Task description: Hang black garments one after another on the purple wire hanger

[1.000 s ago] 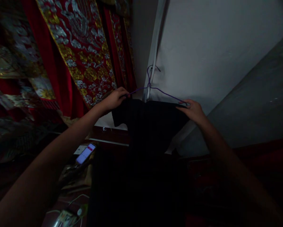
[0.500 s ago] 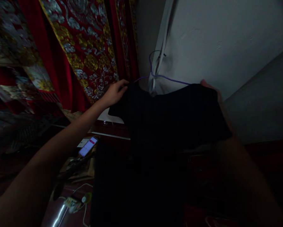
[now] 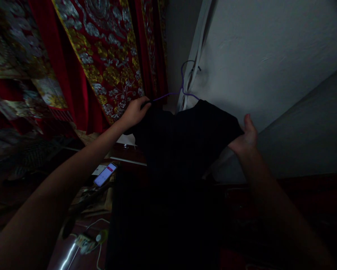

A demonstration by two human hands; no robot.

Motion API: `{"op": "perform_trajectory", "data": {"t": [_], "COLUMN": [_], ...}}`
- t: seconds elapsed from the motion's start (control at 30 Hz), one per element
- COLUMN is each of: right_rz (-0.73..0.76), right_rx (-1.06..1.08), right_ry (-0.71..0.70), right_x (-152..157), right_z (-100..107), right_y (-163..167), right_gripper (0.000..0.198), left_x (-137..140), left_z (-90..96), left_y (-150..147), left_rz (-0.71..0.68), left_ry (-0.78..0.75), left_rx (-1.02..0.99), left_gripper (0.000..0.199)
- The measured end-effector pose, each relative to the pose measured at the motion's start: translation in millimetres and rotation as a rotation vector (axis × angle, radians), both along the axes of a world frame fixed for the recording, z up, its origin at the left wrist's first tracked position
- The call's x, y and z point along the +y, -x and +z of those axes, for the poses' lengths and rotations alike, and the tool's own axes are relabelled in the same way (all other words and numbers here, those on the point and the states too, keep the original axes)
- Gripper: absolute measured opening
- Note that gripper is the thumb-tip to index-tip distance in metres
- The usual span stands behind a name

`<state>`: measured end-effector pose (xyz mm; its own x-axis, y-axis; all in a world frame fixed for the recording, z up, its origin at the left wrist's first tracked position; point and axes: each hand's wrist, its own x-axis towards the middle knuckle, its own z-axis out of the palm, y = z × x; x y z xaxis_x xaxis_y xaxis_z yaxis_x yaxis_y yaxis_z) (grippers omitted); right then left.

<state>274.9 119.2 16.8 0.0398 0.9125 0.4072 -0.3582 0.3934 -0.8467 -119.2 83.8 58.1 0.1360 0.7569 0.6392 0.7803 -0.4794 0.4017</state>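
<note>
A dark short-sleeved shirt [image 3: 179, 142] hangs from a thin purple hanger [image 3: 168, 93], whose hook is at a pale strip along the wall. My left hand [image 3: 136, 111] is closed on the shirt's left shoulder, beside the hanger's arm. At the opposite sleeve's end is my right hand [image 3: 245, 138], thumb stretched upward and apart from the cloth. Its other fingers reach toward the sleeve opening and are partly hidden by the fabric. The lower part of the shirt blends into the darkness.
Red drapes with gold and silver embroidery [image 3: 106, 56] hang at the left. A pale wall [image 3: 269, 56] rises at the right. Below my left forearm lie a lit phone [image 3: 105, 174] and a power strip [image 3: 85, 243] with white cables.
My right hand has come off the shirt's right shoulder and moved down to the sleeve's end, its thumb now free. That shoulder has shifted inward and droops. My left hand keeps its grip.
</note>
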Motion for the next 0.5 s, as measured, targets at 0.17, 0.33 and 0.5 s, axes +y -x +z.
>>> {"op": "perform_trajectory", "data": {"t": [0.17, 0.33, 0.5], "right_rz": [0.048, 0.114, 0.628], "right_rx": [-0.167, -0.464, -0.794], "right_ry": [-0.02, -0.103, -0.121], "right_x": [-8, -45, -66], "right_z": [43, 92, 81], "right_y": [-13, 15, 31], "right_gripper": [0.052, 0.07, 0.083], "left_x": [0, 7, -9], "left_z": [9.5, 14.6, 12.0], "left_y": [-12, -11, -16], "left_rz": [0.133, 0.28, 0.147], "left_ry": [0.008, 0.105, 0.075], "left_rx": [-0.034, -0.07, -0.178], "left_gripper": [0.025, 0.038, 0.048]}}
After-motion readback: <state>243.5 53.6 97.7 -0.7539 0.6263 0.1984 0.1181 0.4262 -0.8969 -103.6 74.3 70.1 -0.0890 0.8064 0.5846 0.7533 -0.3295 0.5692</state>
